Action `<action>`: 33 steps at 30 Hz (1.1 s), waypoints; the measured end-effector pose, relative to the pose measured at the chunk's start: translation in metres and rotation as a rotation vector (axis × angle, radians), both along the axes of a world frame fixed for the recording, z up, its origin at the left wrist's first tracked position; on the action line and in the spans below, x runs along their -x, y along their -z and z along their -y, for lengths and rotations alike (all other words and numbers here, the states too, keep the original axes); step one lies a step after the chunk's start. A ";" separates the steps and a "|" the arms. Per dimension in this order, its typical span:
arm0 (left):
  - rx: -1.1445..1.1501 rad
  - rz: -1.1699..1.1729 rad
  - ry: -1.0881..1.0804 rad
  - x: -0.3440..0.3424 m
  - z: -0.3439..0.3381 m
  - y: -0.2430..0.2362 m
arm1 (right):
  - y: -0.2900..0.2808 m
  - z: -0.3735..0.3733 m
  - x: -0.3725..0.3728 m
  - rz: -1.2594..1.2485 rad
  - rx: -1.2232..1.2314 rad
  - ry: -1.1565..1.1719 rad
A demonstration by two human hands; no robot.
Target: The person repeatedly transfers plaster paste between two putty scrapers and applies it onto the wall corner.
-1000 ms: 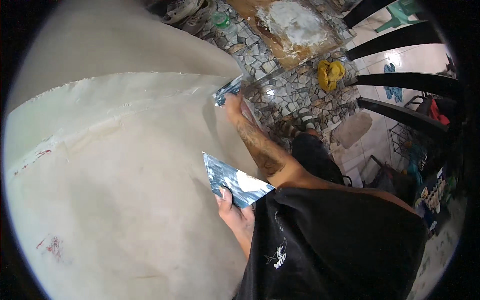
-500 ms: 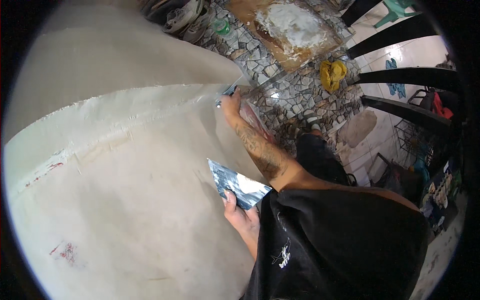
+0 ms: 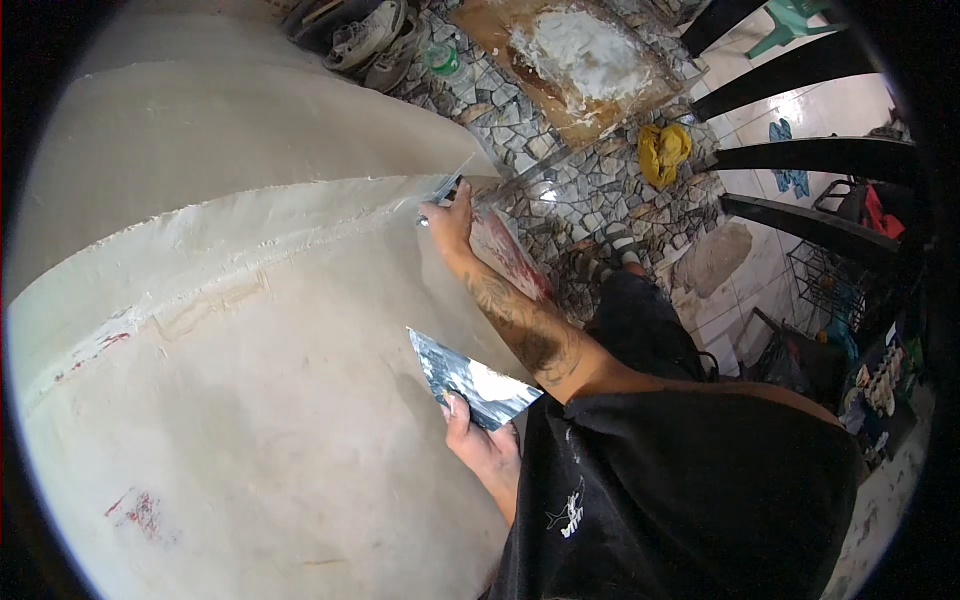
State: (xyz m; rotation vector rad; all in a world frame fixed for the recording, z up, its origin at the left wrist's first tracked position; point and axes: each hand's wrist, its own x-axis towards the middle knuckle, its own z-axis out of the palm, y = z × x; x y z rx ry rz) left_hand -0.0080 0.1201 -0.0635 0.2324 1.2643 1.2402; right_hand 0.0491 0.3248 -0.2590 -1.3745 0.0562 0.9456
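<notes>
Within L grip (image 3: 482,450): trapez. metal blade (image 3: 462,376)

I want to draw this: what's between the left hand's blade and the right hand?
Bare, pale surface lies between that blade and the right hand in the head view.

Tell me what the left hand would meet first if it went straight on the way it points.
With its metal blade leading, the left hand would probably meet the pale wall first; the gap in depth is unclear here.

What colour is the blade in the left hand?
The blade is blue-grey, smeared white; best in head view.
</notes>
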 end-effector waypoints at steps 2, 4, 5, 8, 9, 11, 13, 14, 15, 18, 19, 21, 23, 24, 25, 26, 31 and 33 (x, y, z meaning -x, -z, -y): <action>-0.008 0.015 -0.003 -0.001 0.001 -0.003 | -0.009 0.001 0.000 0.009 -0.045 0.022; -0.019 0.025 -0.012 0.000 0.001 -0.006 | -0.024 0.002 0.002 0.013 -0.093 0.039; -0.012 0.035 -0.008 0.001 0.002 -0.008 | -0.031 0.003 0.003 -0.022 -0.112 0.041; -0.011 0.060 0.001 -0.002 0.005 -0.013 | -0.047 0.006 0.004 -0.057 -0.147 0.070; -0.018 0.074 0.000 -0.003 0.007 -0.015 | -0.052 0.008 0.004 -0.057 -0.166 0.091; -0.064 -0.072 0.039 -0.009 0.013 -0.021 | -0.063 0.012 0.005 -0.076 -0.205 0.065; -0.100 -0.224 0.060 -0.012 0.017 -0.032 | -0.078 0.015 0.005 -0.100 -0.245 0.037; -0.103 -0.225 0.056 -0.014 0.016 -0.039 | -0.086 0.015 0.005 -0.094 -0.247 0.036; -0.083 -0.108 -0.005 -0.016 0.015 -0.046 | -0.093 0.015 0.005 -0.087 -0.251 0.036; -0.063 -0.013 -0.085 -0.016 0.017 -0.064 | -0.113 0.014 0.005 0.028 -0.194 0.089; -0.101 0.032 -0.065 -0.015 0.018 -0.069 | -0.120 0.014 0.006 0.028 -0.199 0.087; -0.150 0.084 -0.049 -0.013 0.022 -0.079 | -0.132 0.015 0.009 0.074 -0.166 0.104; -0.163 0.090 -0.049 -0.016 0.024 -0.090 | -0.143 0.018 0.011 0.045 -0.173 0.075; -0.171 0.095 -0.050 -0.018 0.026 -0.094 | -0.148 0.020 0.012 0.017 -0.175 0.046; -0.176 0.096 -0.054 -0.020 0.028 -0.096 | -0.151 0.021 0.011 0.018 -0.179 0.042; -0.149 0.052 -0.075 -0.021 0.029 -0.098 | -0.155 0.022 0.010 0.014 -0.216 0.050; -0.118 -0.120 -0.067 -0.019 0.041 -0.107 | -0.185 0.030 0.017 0.080 -0.169 0.082; -0.111 -0.042 -0.121 -0.019 0.042 -0.113 | -0.196 0.034 0.020 0.086 -0.159 0.067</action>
